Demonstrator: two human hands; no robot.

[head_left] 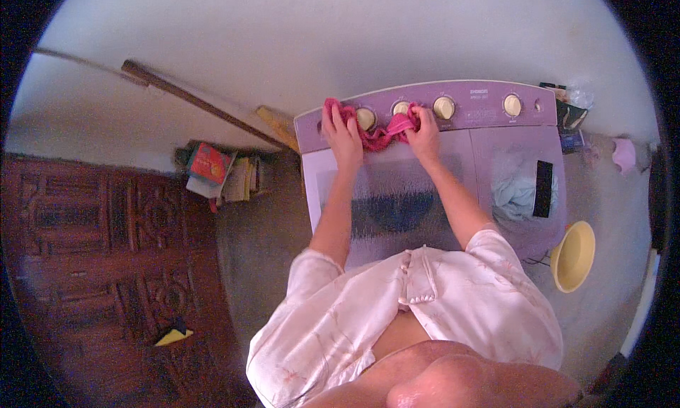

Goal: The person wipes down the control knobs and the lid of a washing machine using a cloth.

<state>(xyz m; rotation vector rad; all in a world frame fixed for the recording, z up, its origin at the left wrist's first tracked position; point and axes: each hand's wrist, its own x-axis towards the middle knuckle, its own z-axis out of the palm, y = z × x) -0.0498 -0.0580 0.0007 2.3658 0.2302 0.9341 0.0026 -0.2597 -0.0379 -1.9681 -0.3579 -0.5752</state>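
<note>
A crumpled bright pink cloth stretches across the left part of the purple control panel of a twin-tub washing machine. My left hand presses one end of it against the panel's left corner, fingers over the fabric. The other end is bunched in the fingers of my right hand, between two cream knobs. Beside my left hand is a cream knob; another knob stands just right of my right hand. Below my forearms lies the see-through washer lid, its inside dark.
Pale blue laundry shows through the right-hand lid. A yellow basin sits on the floor at the right. Books and papers are stacked at the left, near a carved dark wooden door. A white wall rises behind the machine.
</note>
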